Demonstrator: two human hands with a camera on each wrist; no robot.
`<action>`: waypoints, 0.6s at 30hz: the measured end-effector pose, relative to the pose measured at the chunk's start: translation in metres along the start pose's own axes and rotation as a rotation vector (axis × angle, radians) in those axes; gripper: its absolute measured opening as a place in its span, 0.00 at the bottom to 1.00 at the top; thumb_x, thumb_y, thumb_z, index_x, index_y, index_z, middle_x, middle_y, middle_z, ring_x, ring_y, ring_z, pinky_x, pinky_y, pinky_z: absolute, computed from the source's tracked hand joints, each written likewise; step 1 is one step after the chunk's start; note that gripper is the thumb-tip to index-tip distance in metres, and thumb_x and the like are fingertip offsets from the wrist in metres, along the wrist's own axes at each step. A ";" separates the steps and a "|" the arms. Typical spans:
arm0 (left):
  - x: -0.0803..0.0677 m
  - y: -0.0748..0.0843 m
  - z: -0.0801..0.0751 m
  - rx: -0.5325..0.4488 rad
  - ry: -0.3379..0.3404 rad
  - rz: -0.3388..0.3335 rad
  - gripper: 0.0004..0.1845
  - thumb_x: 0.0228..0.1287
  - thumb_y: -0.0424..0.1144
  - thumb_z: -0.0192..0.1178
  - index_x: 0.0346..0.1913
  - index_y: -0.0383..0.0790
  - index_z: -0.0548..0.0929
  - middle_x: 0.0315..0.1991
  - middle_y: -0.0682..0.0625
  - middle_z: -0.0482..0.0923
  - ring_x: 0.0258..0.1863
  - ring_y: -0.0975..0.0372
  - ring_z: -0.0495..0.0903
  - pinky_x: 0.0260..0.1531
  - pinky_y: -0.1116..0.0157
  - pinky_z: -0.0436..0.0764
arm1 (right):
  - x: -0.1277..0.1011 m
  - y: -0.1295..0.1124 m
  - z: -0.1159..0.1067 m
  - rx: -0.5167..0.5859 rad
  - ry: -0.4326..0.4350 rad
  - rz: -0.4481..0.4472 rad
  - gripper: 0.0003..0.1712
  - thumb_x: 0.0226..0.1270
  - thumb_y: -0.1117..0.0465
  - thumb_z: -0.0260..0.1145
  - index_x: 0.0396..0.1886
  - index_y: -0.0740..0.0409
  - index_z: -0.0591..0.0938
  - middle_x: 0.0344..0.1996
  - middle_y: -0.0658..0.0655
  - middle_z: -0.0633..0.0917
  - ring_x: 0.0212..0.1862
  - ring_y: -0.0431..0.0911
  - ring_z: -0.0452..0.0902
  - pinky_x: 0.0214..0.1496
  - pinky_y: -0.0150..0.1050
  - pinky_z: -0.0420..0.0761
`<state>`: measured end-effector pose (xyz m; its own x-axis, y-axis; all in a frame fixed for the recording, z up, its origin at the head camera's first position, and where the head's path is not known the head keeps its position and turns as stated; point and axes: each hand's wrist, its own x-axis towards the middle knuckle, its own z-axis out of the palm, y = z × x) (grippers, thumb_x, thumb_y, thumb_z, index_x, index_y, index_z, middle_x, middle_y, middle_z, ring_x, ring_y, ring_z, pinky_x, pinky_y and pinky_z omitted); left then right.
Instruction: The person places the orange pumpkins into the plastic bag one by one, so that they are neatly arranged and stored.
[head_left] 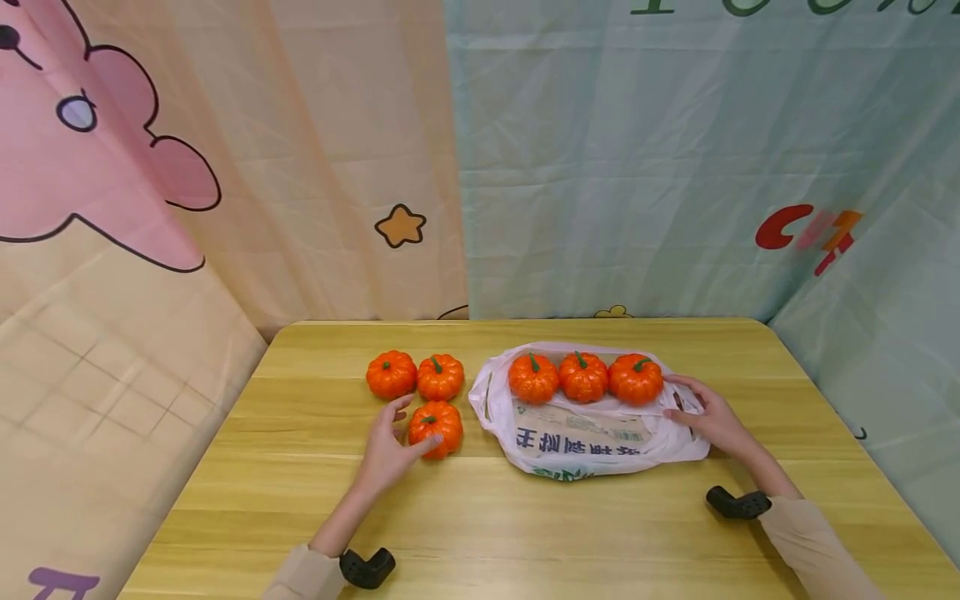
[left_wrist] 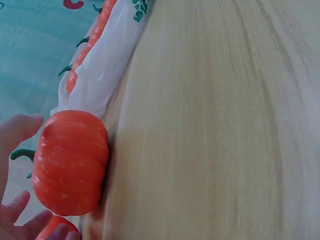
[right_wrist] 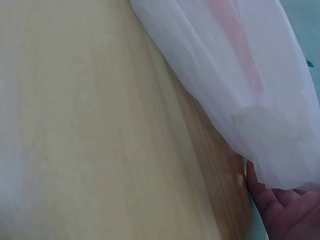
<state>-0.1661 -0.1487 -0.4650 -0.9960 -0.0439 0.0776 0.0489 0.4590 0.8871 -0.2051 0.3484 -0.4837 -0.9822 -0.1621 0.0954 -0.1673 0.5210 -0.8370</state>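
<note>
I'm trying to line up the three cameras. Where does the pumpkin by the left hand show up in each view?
Head: the pumpkin lies left of centre on the table, at the left hand, whose fingertips touch it.
Left wrist: it fills the lower left, on its side.
Right wrist: not in it.
Shared landmark: the white plastic bag, upper left in the left wrist view, upper right in the right wrist view.

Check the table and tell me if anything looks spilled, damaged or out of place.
Nothing stands out. Three small pumpkins sit upright in a row on the white plastic bag; three more stand on the wooden table. The left hand touches the nearest pumpkin; the right hand rests on the bag's edge.
</note>
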 end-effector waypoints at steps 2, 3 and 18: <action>0.000 -0.002 0.001 -0.009 -0.014 -0.007 0.42 0.48 0.38 0.74 0.66 0.33 0.66 0.64 0.36 0.66 0.61 0.46 0.67 0.60 0.48 0.72 | 0.000 0.000 0.000 -0.006 0.005 -0.005 0.34 0.63 0.63 0.66 0.65 0.69 0.65 0.67 0.76 0.61 0.68 0.73 0.50 0.65 0.73 0.50; 0.001 -0.004 0.002 -0.012 -0.020 -0.009 0.42 0.48 0.37 0.74 0.67 0.33 0.66 0.65 0.36 0.66 0.61 0.45 0.67 0.61 0.48 0.72 | 0.001 0.000 0.000 -0.003 0.006 -0.010 0.33 0.63 0.64 0.66 0.65 0.70 0.65 0.67 0.77 0.61 0.68 0.73 0.50 0.65 0.73 0.50; -0.002 -0.009 0.010 -0.039 -0.060 0.007 0.46 0.44 0.36 0.76 0.67 0.33 0.64 0.65 0.38 0.66 0.63 0.47 0.68 0.64 0.46 0.69 | 0.003 0.004 -0.001 -0.015 -0.001 -0.002 0.33 0.63 0.64 0.66 0.65 0.69 0.66 0.67 0.76 0.62 0.69 0.73 0.50 0.65 0.73 0.49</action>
<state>-0.1657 -0.1442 -0.4780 -0.9982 0.0127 0.0579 0.0578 0.4239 0.9039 -0.2092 0.3505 -0.4866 -0.9818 -0.1637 0.0962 -0.1700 0.5331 -0.8288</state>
